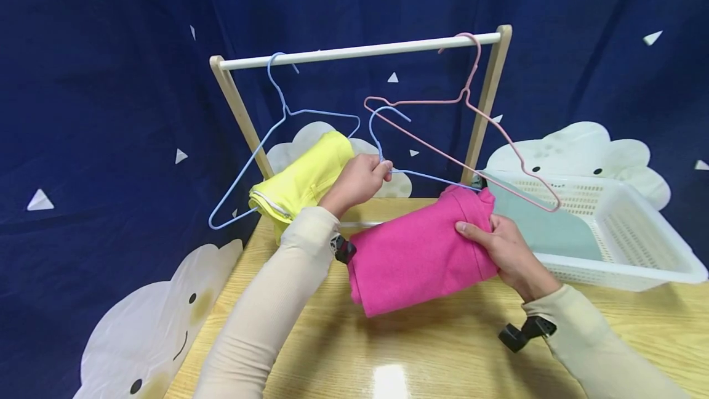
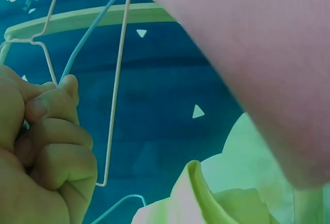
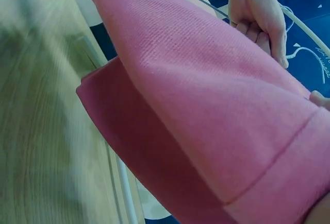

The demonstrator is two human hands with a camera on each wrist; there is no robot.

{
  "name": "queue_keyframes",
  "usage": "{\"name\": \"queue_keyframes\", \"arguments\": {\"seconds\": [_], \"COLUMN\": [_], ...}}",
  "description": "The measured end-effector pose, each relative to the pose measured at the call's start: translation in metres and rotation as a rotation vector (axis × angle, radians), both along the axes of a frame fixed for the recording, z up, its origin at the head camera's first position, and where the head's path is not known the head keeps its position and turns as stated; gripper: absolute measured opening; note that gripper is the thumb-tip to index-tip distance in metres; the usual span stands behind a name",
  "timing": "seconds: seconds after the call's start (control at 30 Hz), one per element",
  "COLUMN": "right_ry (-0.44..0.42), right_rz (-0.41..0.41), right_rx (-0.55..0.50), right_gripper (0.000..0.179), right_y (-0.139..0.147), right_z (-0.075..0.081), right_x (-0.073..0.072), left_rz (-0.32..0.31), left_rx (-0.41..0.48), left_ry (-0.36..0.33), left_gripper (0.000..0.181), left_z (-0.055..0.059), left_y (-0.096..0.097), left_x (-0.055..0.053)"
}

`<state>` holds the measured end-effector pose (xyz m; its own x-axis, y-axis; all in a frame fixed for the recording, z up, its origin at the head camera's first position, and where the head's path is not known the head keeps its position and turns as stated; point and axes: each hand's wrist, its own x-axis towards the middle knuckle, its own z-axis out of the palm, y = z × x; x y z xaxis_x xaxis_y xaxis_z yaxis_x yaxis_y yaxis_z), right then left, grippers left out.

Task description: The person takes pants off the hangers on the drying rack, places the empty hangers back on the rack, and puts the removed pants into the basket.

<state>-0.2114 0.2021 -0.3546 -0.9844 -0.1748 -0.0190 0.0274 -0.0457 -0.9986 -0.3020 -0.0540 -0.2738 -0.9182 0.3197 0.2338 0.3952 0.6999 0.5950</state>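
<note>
My left hand (image 1: 360,180) pinches a light blue clothes hanger (image 1: 370,125) just below its hook, with the fingers curled in at the neck in the left wrist view. A folded bright pink garment (image 1: 421,251) with a stitched band lies across the lower part of this hanger, hiding most of its bottom. At the garment's right end, my right hand (image 1: 506,248) grips the cloth, thumb on the front and fingers behind. The right wrist view shows the pink cloth (image 3: 196,95) filling the middle, its lower fold hanging above the table.
A clothes rack with a white rail (image 1: 360,52) stands behind. On it hang a blue hanger (image 1: 246,165) with a folded yellow garment (image 1: 310,171) and a bare pink hanger (image 1: 512,146). A white basket (image 1: 626,273) holding pale green cloth (image 1: 545,226) sits at right on the wooden table (image 1: 332,350).
</note>
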Motion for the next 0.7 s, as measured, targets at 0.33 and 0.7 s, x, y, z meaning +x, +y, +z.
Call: {"name": "queue_keyframes", "arguments": {"seconds": [0.33, 0.7], "right_ry": [-0.128, -0.162], "right_rz": [0.122, 0.142], "right_rx": [0.099, 0.143], "right_gripper": [0.012, 0.032], "right_y": [0.010, 0.014], "right_z": [-0.007, -0.012], "right_x": [-0.007, -0.007], "left_rz": [-0.011, -0.042], "left_rx": [0.047, 0.041], "left_ry": [-0.035, -0.055], "left_gripper": [0.038, 0.038], "left_z": [0.003, 0.005], "left_y": [0.004, 0.008], "left_x": [0.002, 0.003]}}
